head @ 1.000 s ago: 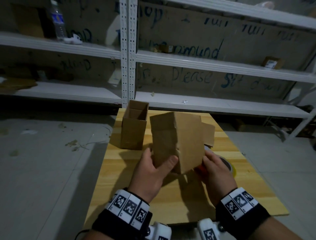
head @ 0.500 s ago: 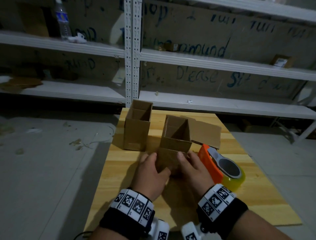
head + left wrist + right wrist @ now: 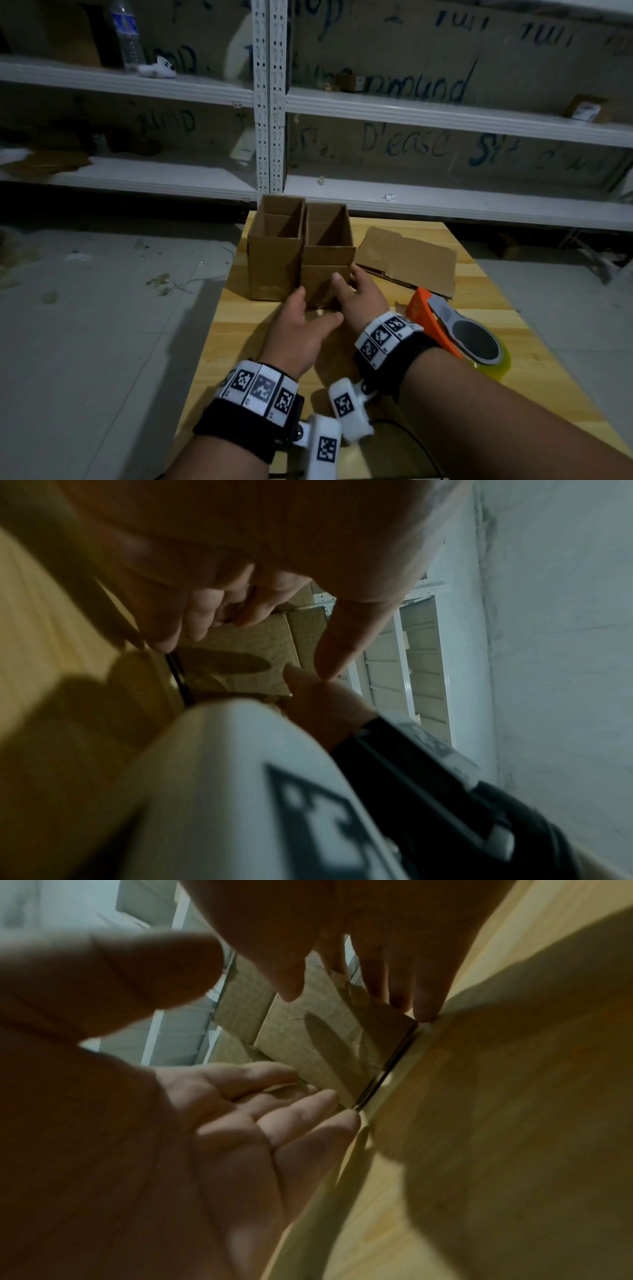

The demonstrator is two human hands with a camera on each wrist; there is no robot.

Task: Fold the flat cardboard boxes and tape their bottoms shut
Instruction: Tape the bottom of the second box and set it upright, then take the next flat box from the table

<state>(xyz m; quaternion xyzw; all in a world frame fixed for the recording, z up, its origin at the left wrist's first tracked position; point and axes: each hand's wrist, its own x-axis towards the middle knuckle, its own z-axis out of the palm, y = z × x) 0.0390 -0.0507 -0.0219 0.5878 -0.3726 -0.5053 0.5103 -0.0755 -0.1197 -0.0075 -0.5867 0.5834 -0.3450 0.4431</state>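
Two folded brown boxes stand upright and open-topped, side by side at the table's far end: the left box (image 3: 274, 263) and the right box (image 3: 327, 255) (image 3: 318, 1042). My right hand (image 3: 356, 291) rests against the right box's near right corner. Its thumb lies on the near face and its fingers (image 3: 404, 988) reach straight down that side. My left hand (image 3: 301, 322) hovers with relaxed fingers (image 3: 284, 1118) by the same box's (image 3: 246, 653) lower near edge; contact is unclear. A flat cardboard blank (image 3: 407, 263) lies to the right of the boxes.
An orange tape dispenser (image 3: 455, 329) with a clear roll lies on the wooden table (image 3: 239, 339), right of my right wrist. White metal shelving (image 3: 445, 205) runs behind the table's far edge. Grey floor drops away on the left and right.
The box held up in both hands a second ago now stands upright. It has slid away from me to sit against the first box, and both hands have loosened on it.
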